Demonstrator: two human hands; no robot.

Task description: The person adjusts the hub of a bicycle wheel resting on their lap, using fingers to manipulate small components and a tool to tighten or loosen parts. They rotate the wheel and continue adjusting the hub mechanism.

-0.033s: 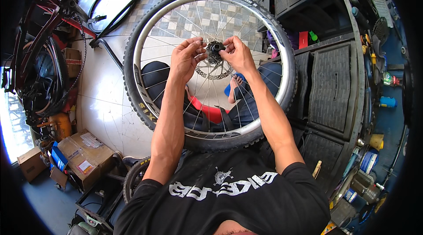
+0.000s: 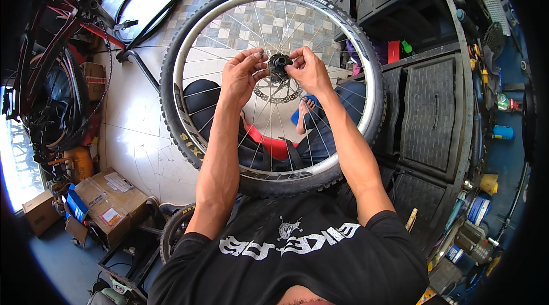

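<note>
A bicycle wheel with a knobby black tyre point(image 2: 170, 70) and a silver rim lies across my legs. At its centre is the black hub point(image 2: 279, 64), with a perforated brake disc point(image 2: 277, 99) visible behind the spokes. My right hand point(image 2: 309, 72) pinches a black part at the hub's upper end between thumb and fingers. Just left of the hub, my left hand point(image 2: 242, 74) has thumb and forefinger brought together in a pinch; whatever sits between those fingertips is too small to name. Both forearms reach over the near side of the rim.
Dark woven-front drawers point(image 2: 433, 112) line the right, beside a blue surface crowded with tools and bottles. A red bicycle frame point(image 2: 74, 2) stands at the far left. Cardboard boxes point(image 2: 111, 205) sit at the lower left. A second tyre point(image 2: 170, 235) is near my left elbow.
</note>
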